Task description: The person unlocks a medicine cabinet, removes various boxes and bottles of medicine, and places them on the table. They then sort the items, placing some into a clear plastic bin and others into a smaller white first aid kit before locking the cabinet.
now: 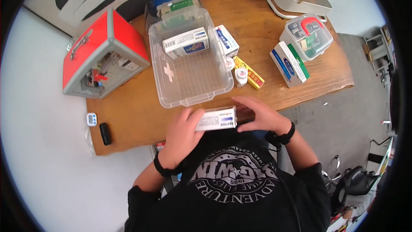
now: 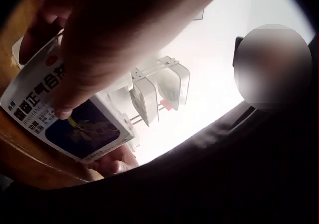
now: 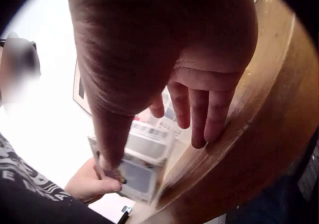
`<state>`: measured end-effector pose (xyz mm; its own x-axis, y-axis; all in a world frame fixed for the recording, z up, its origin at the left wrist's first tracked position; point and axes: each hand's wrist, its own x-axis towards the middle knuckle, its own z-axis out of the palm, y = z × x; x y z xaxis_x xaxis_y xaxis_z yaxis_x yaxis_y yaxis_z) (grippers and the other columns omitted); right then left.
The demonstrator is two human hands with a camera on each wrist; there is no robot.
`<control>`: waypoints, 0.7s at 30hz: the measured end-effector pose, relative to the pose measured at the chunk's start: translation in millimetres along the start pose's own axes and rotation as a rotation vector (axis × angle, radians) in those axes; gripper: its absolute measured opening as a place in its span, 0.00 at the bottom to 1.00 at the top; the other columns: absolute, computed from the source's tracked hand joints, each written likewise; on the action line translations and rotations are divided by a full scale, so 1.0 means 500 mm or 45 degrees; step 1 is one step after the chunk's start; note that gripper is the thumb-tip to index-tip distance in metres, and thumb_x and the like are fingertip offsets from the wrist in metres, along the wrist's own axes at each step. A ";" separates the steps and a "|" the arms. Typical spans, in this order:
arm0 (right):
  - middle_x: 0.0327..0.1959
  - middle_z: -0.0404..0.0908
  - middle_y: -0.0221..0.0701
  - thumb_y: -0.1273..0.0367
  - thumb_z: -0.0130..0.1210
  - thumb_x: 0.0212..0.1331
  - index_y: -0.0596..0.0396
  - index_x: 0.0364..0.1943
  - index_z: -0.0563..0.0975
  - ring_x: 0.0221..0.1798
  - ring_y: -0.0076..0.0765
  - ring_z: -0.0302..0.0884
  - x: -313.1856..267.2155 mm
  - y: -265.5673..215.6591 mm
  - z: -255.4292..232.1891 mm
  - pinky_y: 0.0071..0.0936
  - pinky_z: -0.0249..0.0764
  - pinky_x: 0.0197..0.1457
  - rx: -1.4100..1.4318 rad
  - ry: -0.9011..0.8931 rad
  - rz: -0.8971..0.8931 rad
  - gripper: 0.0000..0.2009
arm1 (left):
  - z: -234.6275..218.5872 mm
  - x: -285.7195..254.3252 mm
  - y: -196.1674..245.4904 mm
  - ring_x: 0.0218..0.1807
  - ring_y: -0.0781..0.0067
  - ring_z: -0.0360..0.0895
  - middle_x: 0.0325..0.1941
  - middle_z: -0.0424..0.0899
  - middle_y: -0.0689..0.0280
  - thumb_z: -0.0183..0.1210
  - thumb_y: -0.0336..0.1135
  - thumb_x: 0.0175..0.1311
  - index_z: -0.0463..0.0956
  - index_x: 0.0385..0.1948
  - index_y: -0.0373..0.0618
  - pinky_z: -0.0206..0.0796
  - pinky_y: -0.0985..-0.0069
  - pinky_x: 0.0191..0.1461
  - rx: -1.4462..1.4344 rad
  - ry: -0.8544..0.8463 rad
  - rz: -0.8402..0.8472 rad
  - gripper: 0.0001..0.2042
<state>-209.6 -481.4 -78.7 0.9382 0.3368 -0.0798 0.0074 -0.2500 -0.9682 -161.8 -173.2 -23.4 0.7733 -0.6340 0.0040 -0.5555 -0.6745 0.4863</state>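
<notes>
White printed carton [image 1: 217,119], blue panel with plant picture, gripped in left hand [image 1: 182,131]

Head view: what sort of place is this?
Probably an office or workroom, though I can't be sure: a wooden table carries a red case and a cross-marked bin, the left hand holds a medicine-style box, and shelving stands beyond.

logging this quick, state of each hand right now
Left hand: holding a white box.
Right hand: open, by the box's end; whether it touches can't be told.
</notes>
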 end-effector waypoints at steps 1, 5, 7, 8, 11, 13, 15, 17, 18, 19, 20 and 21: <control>0.66 0.79 0.40 0.64 0.79 0.53 0.52 0.76 0.67 0.64 0.42 0.82 -0.012 0.005 -0.008 0.39 0.80 0.67 -0.007 -0.001 0.006 0.45 | -0.010 -0.010 -0.003 0.55 0.46 0.82 0.55 0.81 0.55 0.73 0.29 0.55 0.79 0.58 0.44 0.76 0.59 0.58 -0.132 -0.001 -0.040 0.25; 0.65 0.79 0.38 0.65 0.80 0.55 0.54 0.78 0.66 0.63 0.35 0.81 -0.049 0.086 -0.021 0.35 0.78 0.68 0.258 0.124 0.044 0.46 | -0.156 -0.033 0.048 0.59 0.50 0.82 0.56 0.83 0.56 0.72 0.28 0.54 0.83 0.55 0.45 0.75 0.63 0.62 -0.290 -0.097 -0.135 0.23; 0.60 0.82 0.35 0.69 0.76 0.59 0.57 0.75 0.70 0.58 0.30 0.82 -0.049 0.102 -0.018 0.31 0.80 0.63 0.524 0.220 0.064 0.39 | -0.224 -0.021 0.038 0.59 0.56 0.83 0.56 0.83 0.59 0.73 0.28 0.52 0.83 0.53 0.43 0.75 0.67 0.62 -0.271 0.046 -0.048 0.23; 0.60 0.82 0.35 0.69 0.76 0.59 0.57 0.75 0.70 0.58 0.30 0.82 -0.045 0.101 -0.018 0.31 0.80 0.63 0.541 0.226 0.049 0.39 | -0.252 -0.010 0.022 0.59 0.58 0.82 0.57 0.83 0.59 0.74 0.28 0.52 0.82 0.53 0.43 0.74 0.67 0.62 -0.267 0.119 -0.015 0.23; 0.57 0.82 0.35 0.73 0.71 0.64 0.59 0.71 0.73 0.53 0.28 0.85 -0.042 0.096 -0.015 0.25 0.82 0.57 0.592 0.285 0.095 0.30 | -0.315 0.085 0.010 0.59 0.56 0.81 0.56 0.83 0.56 0.74 0.28 0.53 0.78 0.57 0.42 0.73 0.64 0.63 -0.267 0.254 -0.162 0.26; 0.57 0.82 0.35 0.73 0.70 0.65 0.60 0.69 0.75 0.53 0.27 0.85 -0.048 0.100 -0.014 0.25 0.82 0.57 0.602 0.313 0.079 0.28 | -0.325 0.174 -0.004 0.58 0.53 0.81 0.55 0.82 0.54 0.73 0.28 0.54 0.77 0.58 0.41 0.73 0.63 0.63 -0.156 0.242 -0.126 0.27; 0.56 0.83 0.35 0.74 0.69 0.66 0.60 0.68 0.76 0.53 0.27 0.85 -0.054 0.101 -0.015 0.24 0.82 0.57 0.611 0.341 0.065 0.26 | -0.311 0.253 -0.024 0.57 0.48 0.81 0.53 0.82 0.51 0.73 0.31 0.55 0.76 0.55 0.40 0.73 0.59 0.61 0.237 0.117 0.046 0.25; 0.55 0.83 0.34 0.73 0.67 0.68 0.62 0.65 0.77 0.53 0.26 0.85 -0.060 0.100 -0.015 0.24 0.82 0.57 0.619 0.389 0.070 0.23 | -0.276 0.305 -0.036 0.55 0.46 0.81 0.53 0.82 0.51 0.71 0.33 0.57 0.75 0.54 0.40 0.73 0.59 0.60 0.351 0.046 0.043 0.23; 0.55 0.83 0.34 0.73 0.67 0.68 0.62 0.65 0.77 0.53 0.26 0.85 -0.062 0.104 -0.015 0.24 0.82 0.57 0.622 0.406 0.064 0.23 | -0.256 0.326 -0.040 0.54 0.44 0.82 0.52 0.82 0.50 0.70 0.36 0.59 0.73 0.53 0.40 0.73 0.58 0.59 0.455 -0.025 0.027 0.22; 0.55 0.84 0.34 0.73 0.67 0.68 0.62 0.65 0.78 0.52 0.26 0.85 -0.064 0.110 -0.013 0.24 0.82 0.57 0.596 0.424 0.041 0.22 | -0.237 0.344 -0.046 0.54 0.44 0.82 0.52 0.82 0.50 0.70 0.36 0.59 0.73 0.53 0.40 0.73 0.58 0.59 0.459 -0.030 0.043 0.22; 0.54 0.84 0.34 0.73 0.67 0.68 0.62 0.65 0.78 0.52 0.25 0.85 -0.067 0.116 -0.012 0.24 0.82 0.57 0.570 0.443 0.017 0.22 | -0.219 0.360 -0.052 0.54 0.42 0.81 0.52 0.82 0.50 0.69 0.38 0.60 0.72 0.53 0.41 0.73 0.56 0.57 0.550 -0.083 0.005 0.22; 0.54 0.84 0.34 0.73 0.67 0.68 0.62 0.65 0.78 0.52 0.25 0.85 -0.069 0.117 -0.011 0.24 0.82 0.57 0.572 0.461 0.015 0.22 | -0.206 0.372 -0.057 0.55 0.40 0.81 0.52 0.82 0.49 0.69 0.40 0.61 0.71 0.52 0.41 0.73 0.53 0.56 0.642 -0.134 -0.033 0.22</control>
<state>-239.6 -512.5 -131.4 0.9965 -0.0157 -0.0817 -0.0774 0.1846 -0.9798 29.2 -232.9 53.6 0.7682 -0.6319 -0.1028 -0.6349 -0.7725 0.0035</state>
